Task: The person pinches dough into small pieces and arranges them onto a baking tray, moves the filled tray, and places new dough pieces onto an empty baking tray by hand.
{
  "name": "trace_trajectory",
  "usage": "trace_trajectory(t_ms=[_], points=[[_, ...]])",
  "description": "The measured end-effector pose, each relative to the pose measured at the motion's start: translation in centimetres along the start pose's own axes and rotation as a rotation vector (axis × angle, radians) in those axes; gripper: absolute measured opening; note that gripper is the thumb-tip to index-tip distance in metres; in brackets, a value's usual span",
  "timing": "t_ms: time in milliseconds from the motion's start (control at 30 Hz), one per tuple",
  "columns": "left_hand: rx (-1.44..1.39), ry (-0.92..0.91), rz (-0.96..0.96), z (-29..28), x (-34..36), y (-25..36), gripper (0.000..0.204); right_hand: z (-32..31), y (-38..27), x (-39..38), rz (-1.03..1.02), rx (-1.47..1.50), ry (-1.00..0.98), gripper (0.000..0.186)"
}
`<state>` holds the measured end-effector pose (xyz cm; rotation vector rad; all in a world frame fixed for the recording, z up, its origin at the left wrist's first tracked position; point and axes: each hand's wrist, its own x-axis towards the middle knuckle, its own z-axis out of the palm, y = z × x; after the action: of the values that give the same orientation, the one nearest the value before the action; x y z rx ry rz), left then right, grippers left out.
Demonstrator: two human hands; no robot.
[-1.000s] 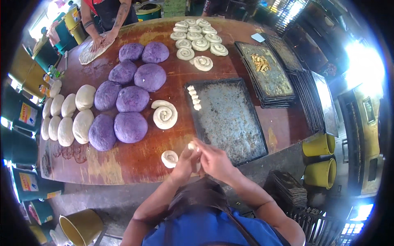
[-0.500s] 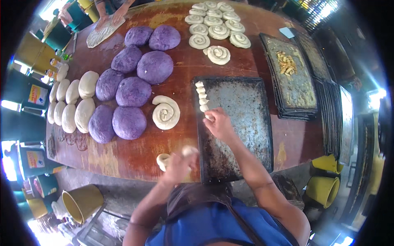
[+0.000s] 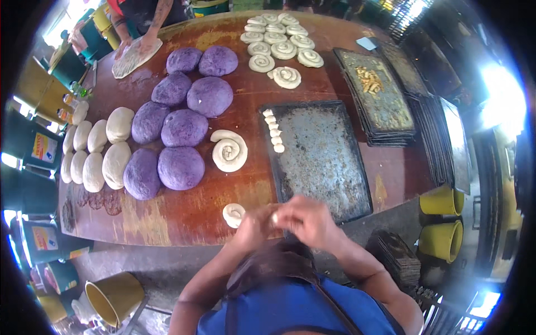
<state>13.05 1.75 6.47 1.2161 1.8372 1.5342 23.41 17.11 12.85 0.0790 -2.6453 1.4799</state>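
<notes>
Both hands meet over the table's near edge, beside the near-left corner of a dark baking tray point(image 3: 324, 167). My left hand point(image 3: 251, 228) is closed around dough, most of which its blurred fingers hide. My right hand point(image 3: 308, 220) pinches at the same dough, and a small pale piece of dough point(image 3: 274, 218) shows at its fingertips. Just left of my left hand lies a small coil of dough point(image 3: 233, 215). A short row of small dough pieces point(image 3: 274, 133) runs along the tray's left side. Farther left rests a larger dough spiral point(image 3: 230, 152).
Large purple dough balls point(image 3: 181, 167) and pale oval dough pieces point(image 3: 116, 164) cover the left. Several dough spirals point(image 3: 283, 50) lie at the back. Stacked trays point(image 3: 385, 111) stand right, with scraps on top. A co-worker's hands point(image 3: 148, 43) press a flat dough sheet point(image 3: 131, 60) far left.
My right hand has come back from the tray's row to my left hand, leaving another dough piece at the row's near end. The view has shifted slightly.
</notes>
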Motion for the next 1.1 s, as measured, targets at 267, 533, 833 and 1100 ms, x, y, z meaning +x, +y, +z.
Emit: trace_trajectory(t_ms=[267,533,833,1100], points=[[-0.652,-0.014,-0.591,0.9,0.9,2.1,0.025,1.5,-1.3,2.1,0.028,-0.271,0.409,0.018],[-1.298,0.314,-0.386,-3.7,3.0,1.4,0.028,-2.2,7.7,4.0,0.324,0.299,0.094,0.015],[-0.997,0.456,-0.523,-0.4,1.3,-1.9,0.021,-0.3,17.5,9.5,0.203,-0.281,0.323,0.033],[0.023,0.067,0.049,-0.6,-0.7,3.2,0.061,-0.3,-1.0,0.0,-0.14,-0.088,-0.034,0.046]])
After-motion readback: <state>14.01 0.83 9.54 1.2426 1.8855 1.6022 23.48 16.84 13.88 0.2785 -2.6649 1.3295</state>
